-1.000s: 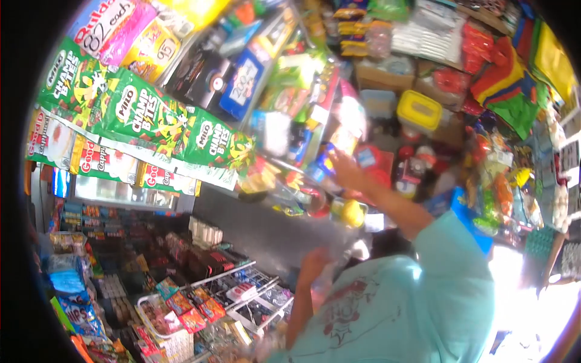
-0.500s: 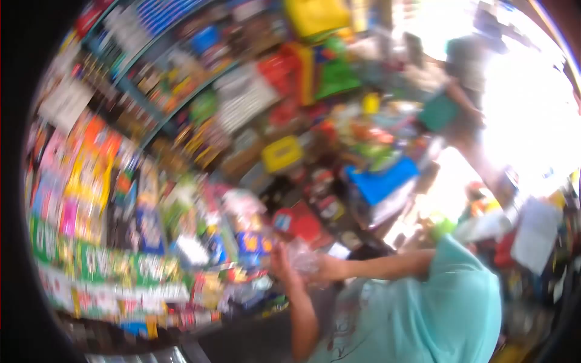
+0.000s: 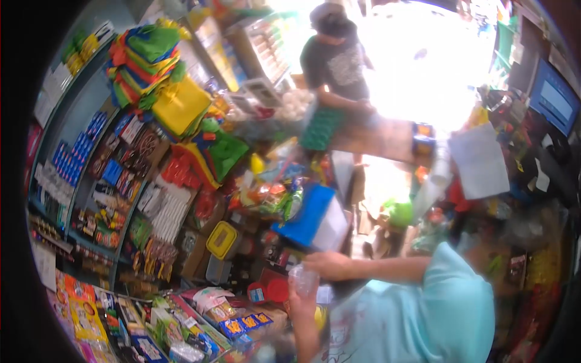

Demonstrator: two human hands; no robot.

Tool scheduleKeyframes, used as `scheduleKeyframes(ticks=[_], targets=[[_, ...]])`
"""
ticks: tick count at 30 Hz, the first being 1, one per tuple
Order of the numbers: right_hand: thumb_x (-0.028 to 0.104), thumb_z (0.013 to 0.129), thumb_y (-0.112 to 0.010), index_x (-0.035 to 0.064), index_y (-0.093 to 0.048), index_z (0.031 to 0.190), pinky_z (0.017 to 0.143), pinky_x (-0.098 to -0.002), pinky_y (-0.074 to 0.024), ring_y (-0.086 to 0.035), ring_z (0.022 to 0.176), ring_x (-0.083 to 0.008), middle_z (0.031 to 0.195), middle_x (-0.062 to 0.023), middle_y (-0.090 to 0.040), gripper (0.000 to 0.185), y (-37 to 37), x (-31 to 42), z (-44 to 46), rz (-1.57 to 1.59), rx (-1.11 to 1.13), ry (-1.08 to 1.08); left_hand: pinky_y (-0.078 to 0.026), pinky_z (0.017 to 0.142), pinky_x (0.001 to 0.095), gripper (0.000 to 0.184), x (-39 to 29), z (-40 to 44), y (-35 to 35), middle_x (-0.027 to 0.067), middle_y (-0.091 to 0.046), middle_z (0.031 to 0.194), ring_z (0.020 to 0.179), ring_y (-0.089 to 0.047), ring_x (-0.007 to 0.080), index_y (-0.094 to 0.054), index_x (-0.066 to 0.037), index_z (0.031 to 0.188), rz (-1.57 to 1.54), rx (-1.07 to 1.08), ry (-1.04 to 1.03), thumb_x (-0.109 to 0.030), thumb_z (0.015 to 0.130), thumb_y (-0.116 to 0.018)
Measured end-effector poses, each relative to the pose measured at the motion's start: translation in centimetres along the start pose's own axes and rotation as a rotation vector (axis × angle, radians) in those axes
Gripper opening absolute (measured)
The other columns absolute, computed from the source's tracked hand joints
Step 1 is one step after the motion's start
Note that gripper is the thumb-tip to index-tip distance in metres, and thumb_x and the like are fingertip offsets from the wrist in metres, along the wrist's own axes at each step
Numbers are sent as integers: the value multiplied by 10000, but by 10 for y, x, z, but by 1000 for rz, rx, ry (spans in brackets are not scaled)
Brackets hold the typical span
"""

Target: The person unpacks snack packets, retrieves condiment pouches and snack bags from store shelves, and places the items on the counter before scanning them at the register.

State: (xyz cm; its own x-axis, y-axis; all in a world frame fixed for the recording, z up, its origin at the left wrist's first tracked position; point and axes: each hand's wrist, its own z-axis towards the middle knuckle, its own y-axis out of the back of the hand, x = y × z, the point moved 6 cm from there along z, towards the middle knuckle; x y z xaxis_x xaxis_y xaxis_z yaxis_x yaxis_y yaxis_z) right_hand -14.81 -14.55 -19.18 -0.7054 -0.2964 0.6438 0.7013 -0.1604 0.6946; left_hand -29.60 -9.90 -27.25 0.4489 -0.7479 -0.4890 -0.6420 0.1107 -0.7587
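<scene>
Low in the centre, the left hand (image 3: 302,307) wraps a clear plastic cup (image 3: 304,281), the right hand (image 3: 328,265) curled at its top. Stocked shelves (image 3: 85,103) line the left; a brown surface (image 3: 382,138) spans upper right of centre.

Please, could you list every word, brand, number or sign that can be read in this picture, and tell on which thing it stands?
No text can be read with certainty.
Clear container: no mark can be made out.
Blue packets: print too blurred.
Teal shirt: faint print, too blurred.
Dark shirt: pale print, too blurred.
Monitor: too small.
</scene>
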Motion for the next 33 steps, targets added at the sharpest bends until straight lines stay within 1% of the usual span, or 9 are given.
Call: scheduleKeyframes(ticks=[5, 11, 15, 19, 22, 23, 26, 30, 33], targets=[[19, 766, -648, 35, -572, 1148, 874, -509, -523, -616, 1085, -403, 1109, -173, -597, 389, 12, -2, -42, -18, 126, -312, -498, 1064, 427, 513, 34, -1, -9, 133, -584, 1353, 1237, -590, 286, -438, -68, 1438, 176, 252, 167, -60, 954, -608], [194, 864, -718, 82, -520, 1409, 1056, -440, -449, -567, 1233, -374, 1306, -200, -590, 590, 19, 7, -137, 629, -281, -583, -490, 1066, 451, 603, 72, -1, -35, 185, -555, 1364, 1234, -587, 312, -377, -46, 1468, 276, 390, 212, 25, 916, -608], [276, 894, -721, 133, -561, 1406, 1042, -419, -461, -576, 1220, -360, 1283, -189, -608, 555, 45, 44, -213, 86, -577, -702, -516, 1030, 430, 587, 110, -4, -83, 175, -568, 1351, 1210, -605, 296, -382, -45, 1452, 339, 474, 344, 67, 915, -591], [223, 907, -714, 78, -555, 1392, 963, -370, -522, -646, 1124, -280, 1271, -144, -628, 531, 65, 50, -293, 3, -752, -1049, -550, 880, 325, 575, 174, -38, -147, 126, -617, 1224, 1078, -631, 210, -471, -20, 1395, 553, 592, 259, 60, 852, -644], [162, 932, -685, 34, -500, 1423, 940, -319, -533, -639, 1122, -188, 1229, -95, -643, 540, 73, 49, -344, 1109, -1196, -786, -524, 925, 344, 545, 229, -47, -178, 124, -615, 1226, 1081, -629, 230, -521, -8, 1349, 941, 761, 23, -4, 834, -701], [120, 949, -664, 20, -458, 1444, 902, -274, -543, -629, 1091, -127, 1211, -55, -640, 545, 75, 43, -365, 1178, -1250, -645, -548, 874, 305, 504, 246, -54, -194, 102, -664, 1131, 1017, -658, 184, -529, -21, 1304, 1095, 877, -174, 91, 825, -639], [111, 944, -672, 28, -504, 1404, 858, -275, -548, -639, 1038, -123, 1201, -58, -655, 497, 118, 54, -425, 941, -1452, -593, -544, 837, 304, 465, 316, -109, -258, 108, -660, 1115, 986, -656, 186, -549, -7, 1279, 1202, 1168, -437, 77, 832, -646], [82, 924, -691, 20, -626, 1247, 833, -282, -534, -634, 979, -97, 1094, -51, -695, 336, 155, 61, -500, 438, -1433, -904, -519, 884, 305, 435, 388, -134, -291, 135, -624, 1181, 1020, -640, 195, -554, 28, 1272, 1233, 1315, -249, 28, 852, -668], [61, 895, -703, 8, -641, 1242, 838, -281, -545, -637, 982, -95, 1086, -55, -707, 357, 173, 55, -545, 427, -1551, -714, -513, 945, 321, 459, 423, -158, -320, 141, -588, 1264, 1129, -614, 210, -548, 18, 1299, 1259, 1454, -355, 12, 861, -685]])
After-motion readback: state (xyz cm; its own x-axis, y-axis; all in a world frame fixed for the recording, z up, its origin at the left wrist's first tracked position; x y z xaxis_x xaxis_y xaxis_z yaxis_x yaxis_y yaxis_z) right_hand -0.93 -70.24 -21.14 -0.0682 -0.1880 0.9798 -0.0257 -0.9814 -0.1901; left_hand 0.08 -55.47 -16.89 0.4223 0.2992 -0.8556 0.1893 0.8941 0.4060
